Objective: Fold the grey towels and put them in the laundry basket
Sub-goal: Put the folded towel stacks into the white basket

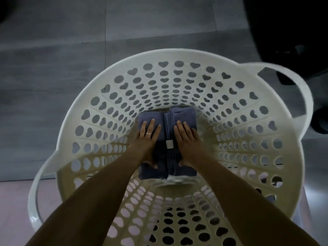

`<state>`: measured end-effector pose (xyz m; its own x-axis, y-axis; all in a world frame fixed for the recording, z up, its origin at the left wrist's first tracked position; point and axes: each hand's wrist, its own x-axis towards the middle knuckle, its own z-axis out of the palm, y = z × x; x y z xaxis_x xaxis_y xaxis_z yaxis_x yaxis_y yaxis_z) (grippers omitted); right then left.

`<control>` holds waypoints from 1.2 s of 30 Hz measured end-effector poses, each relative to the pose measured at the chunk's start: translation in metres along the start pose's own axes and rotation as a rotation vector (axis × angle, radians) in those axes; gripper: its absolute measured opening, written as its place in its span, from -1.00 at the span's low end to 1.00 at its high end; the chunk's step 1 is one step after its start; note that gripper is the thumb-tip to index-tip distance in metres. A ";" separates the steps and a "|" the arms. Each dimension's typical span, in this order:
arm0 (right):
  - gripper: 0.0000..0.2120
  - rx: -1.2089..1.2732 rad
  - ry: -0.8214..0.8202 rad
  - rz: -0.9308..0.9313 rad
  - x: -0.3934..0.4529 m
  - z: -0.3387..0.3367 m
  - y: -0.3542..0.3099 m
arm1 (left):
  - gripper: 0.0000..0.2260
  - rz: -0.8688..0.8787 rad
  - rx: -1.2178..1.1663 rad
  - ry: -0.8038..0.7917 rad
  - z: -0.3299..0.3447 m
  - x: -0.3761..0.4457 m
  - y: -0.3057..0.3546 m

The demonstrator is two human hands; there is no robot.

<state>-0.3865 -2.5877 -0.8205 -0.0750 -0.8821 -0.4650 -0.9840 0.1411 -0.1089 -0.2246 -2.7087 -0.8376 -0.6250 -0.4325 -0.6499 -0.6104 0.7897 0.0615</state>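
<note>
- Head view looks straight down into a white plastic laundry basket [186,55]. Round, with walls perforated by heart and oval holes. One handle loop sticks out at upper right, another at lower left.
- Folded grey towels [184,114] lie at the basket bottom, roughly centred, in two bundles side by side and touching. A small white tag [169,144] shows on the seam between them.
- Left hand [148,141] lies flat on the left bundle, fingers straight and slightly spread, thumb down at the near edge. Not gripping, just pressing or resting. There is a ring [148,133] on one finger.
- Right hand [187,142] does the same on the right bundle: fingers extended, palm down, thumb at the near edge of the towel. Nothing pinched.
- Both bare forearms reach in from the bottom of the frame over the near rim.
- Floor [53,68]: large grey tiles with visible grout lines, spanning the top and left of the frame. Lighting is dim.
- Near the lower left the surface turns a paler pinkish tone; cannot tell whether it is a different floor or a mat.
- Dark objects [292,32] sit at upper right behind the basket, one of them round; too dark to identify.
</note>
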 end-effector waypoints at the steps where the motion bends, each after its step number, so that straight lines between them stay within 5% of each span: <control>1: 0.25 0.002 0.001 0.010 0.003 0.002 -0.001 | 0.42 -0.003 -0.001 0.007 0.002 0.004 -0.002; 9: 0.21 -0.004 -0.091 0.039 0.013 -0.008 -0.006 | 0.40 -0.033 -0.025 0.066 0.011 0.008 -0.003; 14: -0.48 0.149 -0.208 -0.002 -0.023 -0.077 0.009 | 0.38 -0.179 0.052 0.032 -0.013 -0.014 0.022; 17: -0.64 0.283 -0.060 0.034 -0.066 -0.110 0.010 | 0.21 -0.167 0.030 0.031 -0.034 -0.029 0.037; 21: -0.67 0.520 0.210 0.022 -0.118 -0.132 0.009 | -0.66 0.009 -0.402 0.142 -0.061 -0.057 0.044; 22: -0.69 0.574 0.249 0.024 -0.129 -0.135 0.008 | -0.74 0.023 -0.510 0.202 -0.068 -0.068 0.048; 27: -0.78 0.799 0.527 0.047 -0.209 -0.152 0.009 | -0.81 0.024 -0.877 0.535 -0.106 -0.151 0.099; 36: -0.81 1.067 0.689 0.184 -0.370 -0.092 0.066 | -0.70 0.256 -1.234 0.591 -0.114 -0.265 0.256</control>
<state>-0.4391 -2.2937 -0.5747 -0.5775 -0.8157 -0.0348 -0.3584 0.2915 -0.8869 -0.2709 -2.4416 -0.5639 -0.7050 -0.6980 -0.1255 -0.2859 0.1178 0.9510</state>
